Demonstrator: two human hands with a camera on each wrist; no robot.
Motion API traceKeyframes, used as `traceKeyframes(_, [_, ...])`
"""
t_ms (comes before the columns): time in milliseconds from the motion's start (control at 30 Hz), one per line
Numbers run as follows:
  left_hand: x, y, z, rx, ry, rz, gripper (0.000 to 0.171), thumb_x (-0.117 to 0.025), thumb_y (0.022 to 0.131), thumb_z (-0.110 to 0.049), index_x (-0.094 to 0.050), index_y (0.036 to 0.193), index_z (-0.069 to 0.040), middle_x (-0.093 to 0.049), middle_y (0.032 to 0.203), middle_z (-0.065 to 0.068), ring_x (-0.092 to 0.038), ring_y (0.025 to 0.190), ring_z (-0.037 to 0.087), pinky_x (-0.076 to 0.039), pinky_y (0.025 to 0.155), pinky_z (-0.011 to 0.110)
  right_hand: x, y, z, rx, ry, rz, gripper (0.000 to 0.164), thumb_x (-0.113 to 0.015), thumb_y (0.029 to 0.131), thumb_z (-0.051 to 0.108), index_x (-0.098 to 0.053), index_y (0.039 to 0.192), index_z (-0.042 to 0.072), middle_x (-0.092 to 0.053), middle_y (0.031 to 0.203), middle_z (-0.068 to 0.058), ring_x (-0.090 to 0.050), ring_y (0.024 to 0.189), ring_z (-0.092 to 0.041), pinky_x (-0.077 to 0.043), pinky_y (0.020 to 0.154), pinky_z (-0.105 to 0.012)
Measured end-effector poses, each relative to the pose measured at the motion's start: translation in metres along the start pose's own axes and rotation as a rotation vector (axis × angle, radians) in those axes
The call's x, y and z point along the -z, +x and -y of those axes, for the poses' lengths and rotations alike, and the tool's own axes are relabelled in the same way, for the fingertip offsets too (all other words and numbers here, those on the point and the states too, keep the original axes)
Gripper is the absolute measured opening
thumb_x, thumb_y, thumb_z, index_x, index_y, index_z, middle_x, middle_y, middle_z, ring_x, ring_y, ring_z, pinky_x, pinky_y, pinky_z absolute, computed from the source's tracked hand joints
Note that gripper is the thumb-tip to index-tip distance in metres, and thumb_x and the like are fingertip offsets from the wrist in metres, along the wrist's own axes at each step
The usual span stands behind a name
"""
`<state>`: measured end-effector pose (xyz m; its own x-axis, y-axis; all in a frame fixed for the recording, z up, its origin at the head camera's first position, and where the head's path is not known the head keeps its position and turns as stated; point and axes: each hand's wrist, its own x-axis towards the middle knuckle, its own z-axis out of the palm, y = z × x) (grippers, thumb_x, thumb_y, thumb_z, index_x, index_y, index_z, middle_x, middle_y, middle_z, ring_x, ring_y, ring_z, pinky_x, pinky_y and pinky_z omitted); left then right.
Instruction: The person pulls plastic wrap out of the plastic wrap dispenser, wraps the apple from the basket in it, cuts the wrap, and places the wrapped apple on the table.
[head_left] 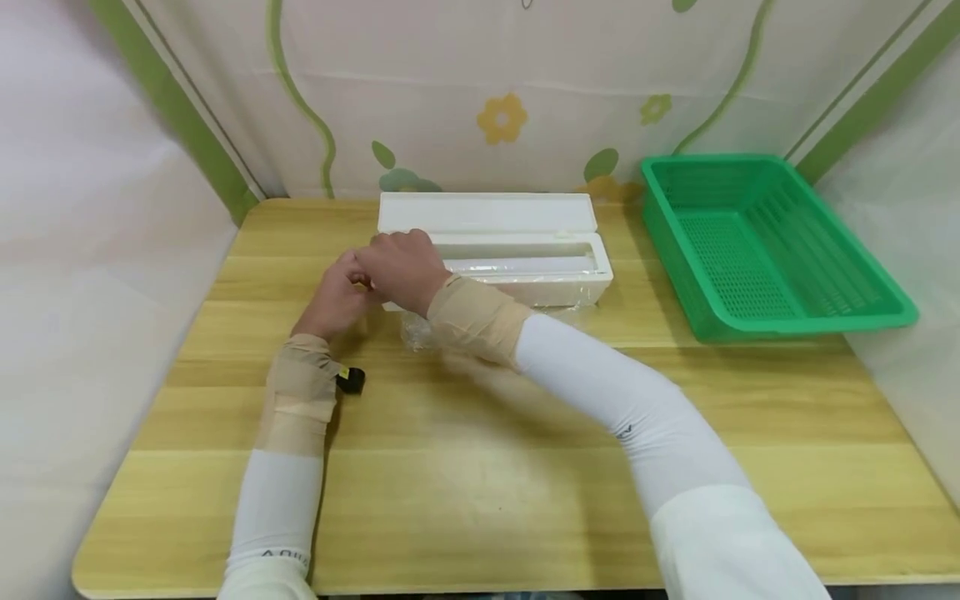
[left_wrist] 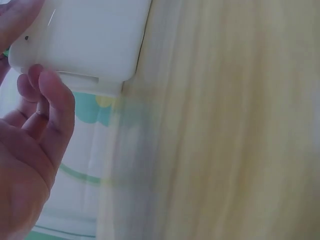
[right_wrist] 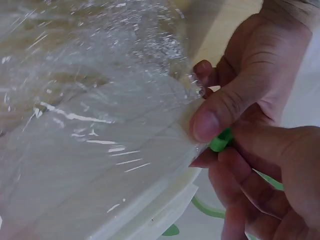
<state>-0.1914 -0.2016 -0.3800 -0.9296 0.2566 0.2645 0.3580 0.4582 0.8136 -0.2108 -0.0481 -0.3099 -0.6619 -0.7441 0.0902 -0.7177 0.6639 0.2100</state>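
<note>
A white cling film box (head_left: 558,292) stands at the back of the table with its lid (head_left: 487,212) raised. Inside lies a white roll (head_left: 532,265). Clear cling film (right_wrist: 110,95) drapes wrinkled over the box's front. At the left end, my left hand (head_left: 337,296) pinches the film at the box edge, its thumb (right_wrist: 207,125) on top. Close against it, my right hand (head_left: 408,267) pinches a small green slider (right_wrist: 221,140), mostly hidden by fingers. In the left wrist view, curled left fingers (left_wrist: 57,95) lie by the box's end.
A green plastic basket (head_left: 678,250) stands at the table's back right. Behind the table (head_left: 480,467) hangs a pale curtain (head_left: 420,108) with flowers and vines. A small black device (head_left: 351,381) sits at the left wrist.
</note>
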Motion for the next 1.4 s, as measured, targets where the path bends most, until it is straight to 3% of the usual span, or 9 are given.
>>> traceKeyframes(133, [0.004,0.005,0.017,0.012,0.054,-0.02,0.017,-0.071,0.085,-0.019,-0.065,0.1,-0.013,-0.044,0.099,0.009,-0.043,0.089,0.025,-0.037,0.073,0.037,0.002,0.002,-0.001,0.033,-0.098,-0.044,0.012,-0.068,0.088,0.033,-0.062,0.097,0.027,-0.058,0.083,0.009,-0.05,0.068,-0.008,-0.043,0.054,-0.026])
traceKeyframes(200, [0.008,0.007,0.021,0.015,0.079,-0.019,0.018,-0.072,0.085,-0.025,-0.065,0.099,-0.014,-0.042,0.096,0.011,-0.041,0.087,0.026,-0.035,0.071,0.038,0.003,0.004,-0.004,0.059,-0.121,-0.067,0.004,-0.064,0.091,0.026,-0.062,0.095,0.026,-0.058,0.082,0.008,-0.05,0.066,-0.007,-0.043,0.053,-0.026])
traceKeyframes(267, [0.011,0.008,0.021,0.015,0.097,-0.021,0.02,-0.072,0.084,-0.031,-0.064,0.095,-0.015,-0.04,0.093,0.011,-0.039,0.084,0.024,-0.033,0.068,0.038,0.004,0.005,-0.007,0.101,-0.13,-0.081,0.008,-0.059,0.093,0.018,-0.062,0.093,0.026,-0.059,0.081,0.006,-0.05,0.066,-0.007,-0.044,0.054,-0.026])
traceKeyframes(400, [0.013,0.007,0.021,0.007,0.105,-0.022,0.023,-0.073,0.083,-0.035,-0.066,0.095,-0.016,-0.039,0.092,0.01,-0.039,0.083,0.025,-0.034,0.068,0.038,0.007,0.007,-0.015,0.219,-0.125,-0.049,0.006,-0.06,0.094,0.021,-0.061,0.099,0.024,-0.061,0.084,0.002,-0.052,0.07,-0.01,-0.048,0.06,-0.027])
traceKeyframes(500, [0.012,0.008,0.02,0.003,0.117,-0.024,0.026,-0.073,0.082,-0.038,-0.069,0.102,-0.021,-0.039,0.092,0.009,-0.04,0.083,0.025,-0.035,0.067,0.037,0.008,0.005,-0.023,0.295,-0.129,-0.003,0.015,-0.058,0.096,0.025,-0.06,0.11,0.022,-0.06,0.083,-0.001,-0.054,0.072,-0.013,-0.048,0.063,-0.027])
traceKeyframes(667, [0.01,0.009,0.017,0.001,0.12,-0.031,0.025,-0.074,0.081,-0.039,-0.07,0.105,-0.031,-0.042,0.093,0.007,-0.04,0.081,0.02,-0.035,0.067,0.035,0.01,-0.009,-0.044,0.335,-0.102,0.049,0.019,-0.051,0.095,0.004,-0.065,0.105,0.013,-0.061,0.084,-0.002,-0.056,0.074,-0.017,-0.048,0.066,-0.028])
traceKeyframes(867, [0.009,0.009,0.007,-0.01,0.108,-0.028,0.022,-0.074,0.083,-0.027,-0.07,0.104,-0.022,-0.043,0.095,0.013,-0.039,0.081,0.021,-0.034,0.068,0.036,0.007,-0.048,-0.082,0.331,-0.076,0.078,0.019,-0.049,0.092,0.0,-0.064,0.083,0.01,-0.059,0.079,-0.003,-0.054,0.071,-0.017,-0.048,0.064,-0.027])
traceKeyframes(1133, [0.012,0.0,-0.021,-0.002,0.101,-0.016,0.024,-0.073,0.085,-0.017,-0.069,0.107,-0.009,-0.043,0.096,0.016,-0.039,0.081,0.024,-0.034,0.067,0.034,-0.002,-0.124,-0.148,0.357,-0.107,0.035,0.013,-0.056,0.087,-0.007,-0.063,0.082,0.004,-0.059,0.079,-0.008,-0.057,0.072,-0.022,-0.05,0.062,-0.031])
traceKeyframes(1400, [0.017,-0.002,-0.025,-0.005,0.097,-0.022,0.024,-0.073,0.085,-0.019,-0.069,0.106,-0.009,-0.042,0.095,0.016,-0.039,0.081,0.025,-0.034,0.068,0.034,-0.008,-0.176,-0.188,0.346,-0.141,-0.037,0.018,-0.056,0.081,-0.015,-0.056,0.076,0.002,-0.054,0.073,-0.008,-0.052,0.066,-0.024,-0.047,0.056,-0.032])
